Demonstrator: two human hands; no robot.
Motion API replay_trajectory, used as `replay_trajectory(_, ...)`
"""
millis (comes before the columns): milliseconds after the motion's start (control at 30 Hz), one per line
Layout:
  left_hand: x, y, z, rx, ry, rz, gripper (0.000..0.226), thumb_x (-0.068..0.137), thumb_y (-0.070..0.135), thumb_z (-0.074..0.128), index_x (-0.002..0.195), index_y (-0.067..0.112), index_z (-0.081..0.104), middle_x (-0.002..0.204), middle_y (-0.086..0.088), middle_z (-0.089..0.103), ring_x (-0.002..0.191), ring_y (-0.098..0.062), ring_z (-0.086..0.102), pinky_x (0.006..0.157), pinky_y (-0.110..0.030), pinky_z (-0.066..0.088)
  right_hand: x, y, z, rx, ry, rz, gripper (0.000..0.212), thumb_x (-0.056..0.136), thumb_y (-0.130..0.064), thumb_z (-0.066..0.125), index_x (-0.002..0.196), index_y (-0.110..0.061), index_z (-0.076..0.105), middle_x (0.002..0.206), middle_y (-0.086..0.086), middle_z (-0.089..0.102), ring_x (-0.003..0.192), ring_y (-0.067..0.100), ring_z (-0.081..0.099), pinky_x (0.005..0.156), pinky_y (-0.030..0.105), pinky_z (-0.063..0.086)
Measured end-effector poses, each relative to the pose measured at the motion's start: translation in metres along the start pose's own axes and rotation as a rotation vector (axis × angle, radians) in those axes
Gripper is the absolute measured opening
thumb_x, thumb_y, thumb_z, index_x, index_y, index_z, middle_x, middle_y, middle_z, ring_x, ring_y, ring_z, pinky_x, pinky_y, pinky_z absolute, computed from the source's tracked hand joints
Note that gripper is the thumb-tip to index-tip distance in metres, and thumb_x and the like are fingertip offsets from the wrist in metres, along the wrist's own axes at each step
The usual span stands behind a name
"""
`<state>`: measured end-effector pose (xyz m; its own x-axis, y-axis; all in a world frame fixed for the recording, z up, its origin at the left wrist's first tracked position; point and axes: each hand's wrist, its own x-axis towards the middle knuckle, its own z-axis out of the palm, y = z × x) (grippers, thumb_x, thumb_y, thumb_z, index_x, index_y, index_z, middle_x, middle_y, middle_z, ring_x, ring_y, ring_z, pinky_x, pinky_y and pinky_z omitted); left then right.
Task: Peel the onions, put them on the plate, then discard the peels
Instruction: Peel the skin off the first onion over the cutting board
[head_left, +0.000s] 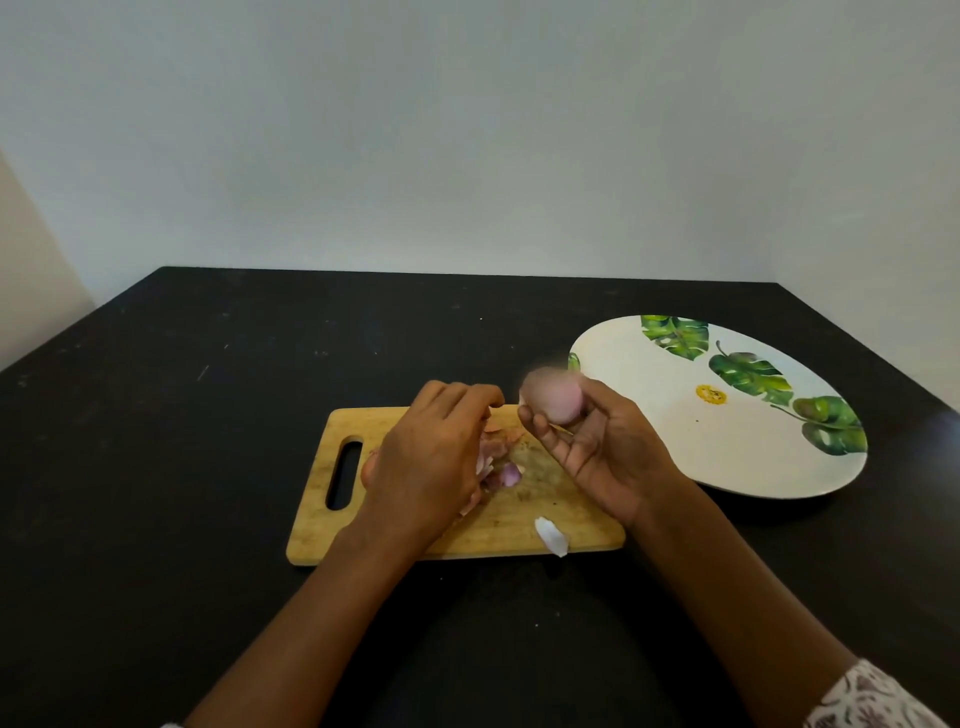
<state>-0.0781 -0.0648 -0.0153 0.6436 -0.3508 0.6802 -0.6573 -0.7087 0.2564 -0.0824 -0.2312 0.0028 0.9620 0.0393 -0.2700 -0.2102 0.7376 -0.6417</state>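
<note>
Black table, one plate, one onion in right hand

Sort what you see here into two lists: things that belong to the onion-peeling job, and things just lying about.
Belongs to the job: onion, held in the right hand; left hand, over the peels on the cutting board; stray white peel at the board's near edge; plate, no onion on it yet.
Just there: dark table; pale wall.

You can pass left of the board over the worktop; the plate blocks right, peels seemingly mid-board.
</note>
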Motion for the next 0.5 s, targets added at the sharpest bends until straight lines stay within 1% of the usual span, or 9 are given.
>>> replay_trajectory(33,-0.0005,-0.0005,-0.0003,0.004,-0.009,0.006,0.034,0.069,0.011,0.068,0.103,0.008,0.063,0.093,-0.007,0.065,0.085,-0.022,0.061,0.058,-0.031,0.053,0.0,0.0007,-0.0001,-0.014,-0.005,0.004,0.031,0.098,-0.022,0.047,0.121,-0.001,0.051,0.113,0.024,0.061,0.082,0.032,0.069,0.06,0.03,0.06)
replay_trajectory(67,-0.0008,-0.0006,-0.0011,0.01,-0.011,0.009,0.03,0.072,0.017,0.062,0.102,0.009,0.064,0.092,-0.006,0.066,0.084,-0.022,0.061,0.057,-0.031,0.053,-0.0002,0.0009,0.0,-0.033,-0.012,0.007,0.03,0.098,-0.022,0.048,0.12,-0.001,0.052,0.112,0.023,0.062,0.084,0.032,0.069,0.063,0.031,0.06)
replay_trajectory(133,0.0,-0.0003,-0.0026,0.043,-0.004,-0.016,0.025,0.08,0.023,0.051,0.098,0.013,0.065,0.088,-0.001,0.066,0.081,-0.018,0.061,0.057,-0.028,0.051,-0.0005,0.0002,0.0002,-0.079,-0.029,0.012,0.028,0.098,-0.022,0.048,0.116,-0.002,0.056,0.11,0.022,0.065,0.087,0.032,0.07,0.067,0.032,0.061)
replay_trajectory(233,0.0008,-0.0005,-0.0022,0.023,0.041,-0.085,0.022,0.084,0.027,0.049,0.095,0.017,0.065,0.086,0.004,0.066,0.079,-0.011,0.058,0.06,-0.021,0.046,-0.0014,-0.0002,-0.0013,-0.135,-0.078,0.033,0.029,0.098,-0.023,0.046,0.112,-0.002,0.061,0.107,0.021,0.069,0.085,0.03,0.071,0.067,0.031,0.06)
replay_trajectory(300,0.0009,0.0,-0.002,-0.068,0.068,-0.151,0.017,0.085,0.021,0.058,0.101,0.018,0.064,0.09,0.006,0.064,0.082,-0.007,0.057,0.064,-0.014,0.043,-0.0017,0.0005,-0.0022,-0.153,-0.111,0.045,0.032,0.099,-0.023,0.041,0.107,-0.003,0.064,0.103,0.02,0.07,0.084,0.029,0.07,0.068,0.031,0.059)
replay_trajectory(367,0.0017,0.0005,-0.002,-0.205,0.054,-0.208,0.029,0.085,0.012,0.063,0.112,0.021,0.06,0.097,0.009,0.062,0.089,-0.002,0.056,0.071,-0.008,0.043,-0.0018,0.001,-0.002,-0.175,-0.129,0.056,0.035,0.1,-0.023,0.038,0.104,-0.004,0.066,0.102,0.02,0.069,0.082,0.028,0.07,0.068,0.03,0.059)
replay_trajectory(433,0.0028,0.0015,-0.0024,-0.325,0.026,-0.239,0.039,0.084,0.008,0.064,0.119,0.023,0.056,0.103,0.01,0.061,0.095,0.0,0.057,0.078,-0.007,0.046,-0.002,0.0011,-0.0012,-0.189,-0.145,0.064,0.036,0.1,-0.023,0.036,0.104,-0.004,0.067,0.101,0.02,0.069,0.082,0.027,0.069,0.066,0.03,0.059)
replay_trajectory(500,0.0041,0.004,-0.0033,-0.405,0.011,-0.261,0.042,0.084,0.006,0.064,0.12,0.025,0.055,0.103,0.012,0.062,0.095,0.0,0.059,0.08,-0.009,0.048,-0.0027,0.0014,-0.0008,-0.213,-0.158,0.063,0.037,0.1,-0.024,0.036,0.102,-0.004,0.068,0.1,0.02,0.068,0.081,0.026,0.068,0.062,0.029,0.058)
